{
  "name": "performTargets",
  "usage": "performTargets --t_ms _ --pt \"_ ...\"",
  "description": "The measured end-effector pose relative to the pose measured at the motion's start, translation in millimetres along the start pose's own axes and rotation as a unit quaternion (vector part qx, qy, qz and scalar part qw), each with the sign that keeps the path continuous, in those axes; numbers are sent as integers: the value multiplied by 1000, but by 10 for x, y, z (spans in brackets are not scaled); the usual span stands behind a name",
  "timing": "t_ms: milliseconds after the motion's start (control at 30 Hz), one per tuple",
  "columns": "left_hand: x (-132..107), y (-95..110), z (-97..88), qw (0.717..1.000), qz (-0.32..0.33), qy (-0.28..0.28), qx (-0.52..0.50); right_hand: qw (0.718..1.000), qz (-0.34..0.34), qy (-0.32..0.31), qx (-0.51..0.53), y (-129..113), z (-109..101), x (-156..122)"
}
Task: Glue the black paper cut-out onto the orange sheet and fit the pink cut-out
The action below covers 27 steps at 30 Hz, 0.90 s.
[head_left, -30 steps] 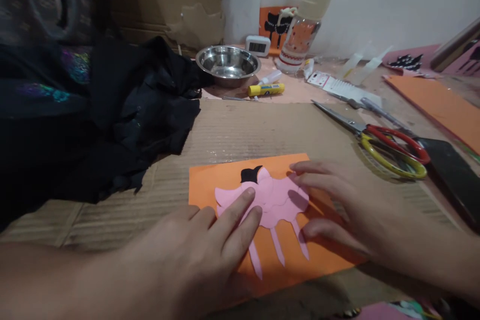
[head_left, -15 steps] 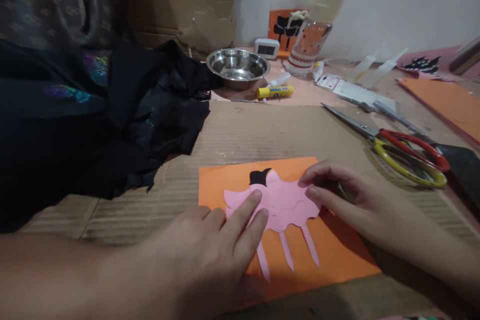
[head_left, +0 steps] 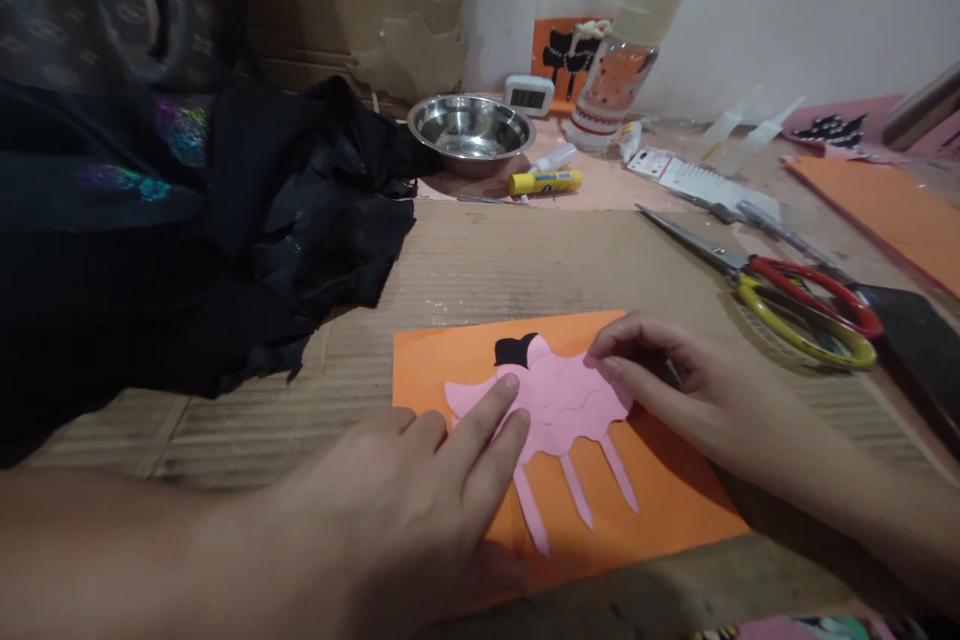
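A pink paper cutout [head_left: 570, 404] with a wavy lower edge and three narrow strips lies on an orange sheet [head_left: 645, 490]. At its top sits a small black paper piece [head_left: 513, 351], partly overlapped by pink. My left hand [head_left: 427, 480] rests over the cutout's left side, index and middle fingers stretched out and pressing on it; its palm hides part of the orange sheet. With thumb and index finger together, my right hand [head_left: 667, 380] pinches the cutout's upper right edge.
Cardboard [head_left: 480, 260] covers the work surface. Scissors [head_left: 802, 300] lie to the right, with a yellow glue stick [head_left: 545, 182], metal bowl [head_left: 472, 130] and bottle [head_left: 619, 70] behind. Black cloth [head_left: 300, 220] fills the left. An orange paper stack [head_left: 892, 220] lies far right.
My right hand has moved slightly left with the cutout's edge, and the cutout's strips have swung a little to the right. My left fingers stay pressed on it. The view has shifted slightly.
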<state>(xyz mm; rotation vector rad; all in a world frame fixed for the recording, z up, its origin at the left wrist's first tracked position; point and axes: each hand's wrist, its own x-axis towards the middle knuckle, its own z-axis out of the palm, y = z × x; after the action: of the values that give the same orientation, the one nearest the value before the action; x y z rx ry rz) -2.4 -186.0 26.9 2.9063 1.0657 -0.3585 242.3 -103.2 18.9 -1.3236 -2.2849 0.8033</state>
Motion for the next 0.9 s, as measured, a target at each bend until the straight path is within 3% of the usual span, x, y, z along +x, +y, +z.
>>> performTargets --t_ms 400,600,900 --pt "50 -150 -16 998 11 36 -47 999 31 -17 3 -15 -12 14" --pt "33 -166 9 997 13 67 -28 999 30 -15 20 -5 -8 -5" --pt "9 -199 4 998 8 67 -8 997 49 -18 56 24 -6 -30"
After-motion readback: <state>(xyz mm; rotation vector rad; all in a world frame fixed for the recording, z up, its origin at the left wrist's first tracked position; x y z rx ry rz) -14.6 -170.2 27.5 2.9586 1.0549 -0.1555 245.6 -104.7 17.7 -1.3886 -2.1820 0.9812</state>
